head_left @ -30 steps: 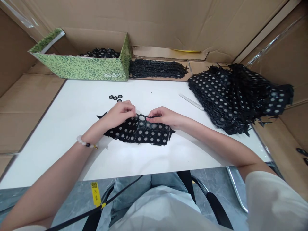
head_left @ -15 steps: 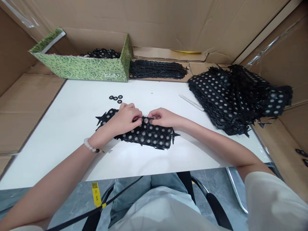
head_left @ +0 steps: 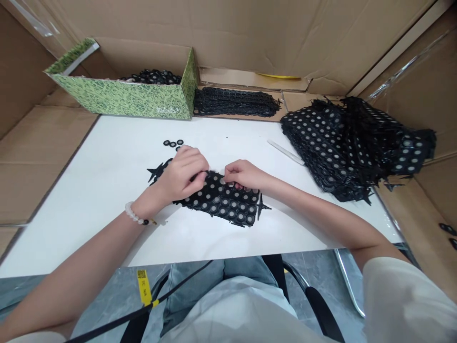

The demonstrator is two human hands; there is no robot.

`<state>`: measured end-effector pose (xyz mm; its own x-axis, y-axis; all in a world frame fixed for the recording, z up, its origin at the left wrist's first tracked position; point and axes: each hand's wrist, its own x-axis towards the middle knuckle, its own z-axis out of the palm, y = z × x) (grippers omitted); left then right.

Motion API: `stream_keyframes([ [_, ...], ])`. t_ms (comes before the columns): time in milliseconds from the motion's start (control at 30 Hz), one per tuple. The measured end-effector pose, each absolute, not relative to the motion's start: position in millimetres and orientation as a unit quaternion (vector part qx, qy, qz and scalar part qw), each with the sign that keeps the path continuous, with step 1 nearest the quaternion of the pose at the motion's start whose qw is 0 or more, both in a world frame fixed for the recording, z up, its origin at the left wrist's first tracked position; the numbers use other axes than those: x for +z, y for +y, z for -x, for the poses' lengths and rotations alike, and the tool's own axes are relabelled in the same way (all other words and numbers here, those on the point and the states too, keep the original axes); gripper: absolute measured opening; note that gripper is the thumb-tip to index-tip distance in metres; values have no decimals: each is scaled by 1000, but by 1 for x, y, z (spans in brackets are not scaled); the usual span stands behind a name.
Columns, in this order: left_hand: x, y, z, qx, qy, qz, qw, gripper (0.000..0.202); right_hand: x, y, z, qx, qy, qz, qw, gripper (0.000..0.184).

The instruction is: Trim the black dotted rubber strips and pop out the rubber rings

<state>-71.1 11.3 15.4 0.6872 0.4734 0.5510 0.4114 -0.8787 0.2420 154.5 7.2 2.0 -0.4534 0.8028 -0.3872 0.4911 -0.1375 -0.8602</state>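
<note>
A black rubbery sheet with rows of pale round discs lies on the white table, pointed tabs sticking out at both ends. My left hand is closed at the sheet's far edge, its thumb and fingers pressed together and covering the sheet's left part. My right hand pinches at the same edge, a short way to the right. Whether a small piece sits between either hand's fingertips is hidden. Several loose black rings with pale centres lie beyond my left hand, one partly covered by it.
A green patterned box at the back left holds many black rings. Beside it lies a stack of black strips. A large heap of dotted black sheets fills the right side, with a white stick near it. Cardboard walls surround the table.
The sheet has shifted slightly right and turned a little. My left hand has risen at the knuckles, and my right hand has moved slightly right, widening the gap between them.
</note>
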Motion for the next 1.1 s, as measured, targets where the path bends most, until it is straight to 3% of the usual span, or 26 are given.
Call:
stream_keyframes([
  [133, 11, 26, 85, 483, 335, -808, -26, 22, 3, 2, -156, 548, -663, 487, 152, 17],
  [200, 4, 41, 95, 448, 442, -776, -45, 22, 1, 1, -158, 528, -685, 475, 166, 7],
  [400, -20, 62, 114, 284, 610, -739, -30, 40, -8, 4, -159, 585, -640, 465, 181, 10],
  [600, 6, 36, 89, 291, 453, -841, 51, 34, -7, 6, -156, 631, -586, 463, 209, 17],
  [733, 15, 20, 70, 167, 315, -928, 114, 50, -7, 8, -159, 643, -604, 422, 207, 15],
  [867, 7, 18, 64, 119, 308, -936, 120, 54, -10, 9, -162, 640, -628, 393, 206, 14],
  [1100, 5, 18, 64, 88, 292, -939, 161, 42, -6, 7, -156, 633, -605, 445, 187, 17],
])
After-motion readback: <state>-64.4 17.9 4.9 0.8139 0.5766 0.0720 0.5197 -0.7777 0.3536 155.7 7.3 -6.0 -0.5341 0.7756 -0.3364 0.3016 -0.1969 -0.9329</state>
